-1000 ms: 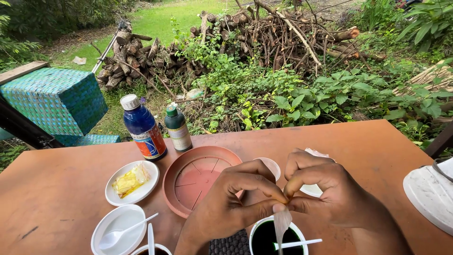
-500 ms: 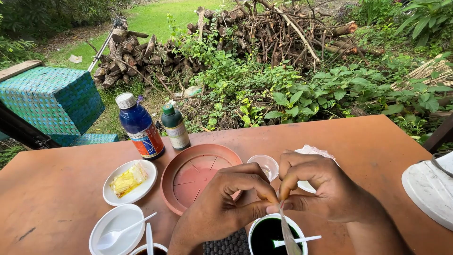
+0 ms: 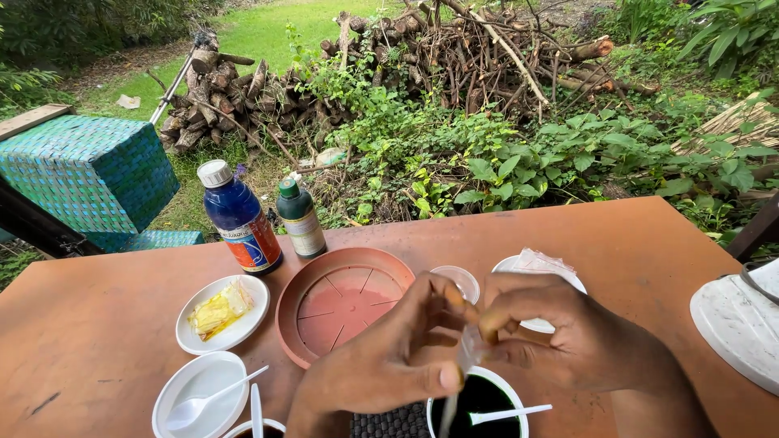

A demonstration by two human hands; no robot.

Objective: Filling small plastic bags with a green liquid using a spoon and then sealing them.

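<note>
My left hand (image 3: 381, 365) and my right hand (image 3: 568, 337) meet over a white cup of dark liquid (image 3: 479, 401) at the table's near edge. Both pinch a thin, clear plastic strip or sachet (image 3: 462, 365) that hangs down toward the cup. A white plastic spoon (image 3: 507, 414) lies across the cup's rim. Just behind my hands sit a small clear cup (image 3: 458, 280) and a white dish holding a clear packet (image 3: 540, 264).
A terracotta saucer (image 3: 341, 304) lies mid-table, with a blue bottle (image 3: 239, 219) and a green bottle (image 3: 300, 219) behind it. Left are a dish with a yellow packet (image 3: 223, 312) and a dish with a spoon (image 3: 199, 397). A white object (image 3: 742, 320) lies at right.
My hands have shifted slightly and twisted the strip, which now hangs lower toward the cup. The view has tilted up a little.
</note>
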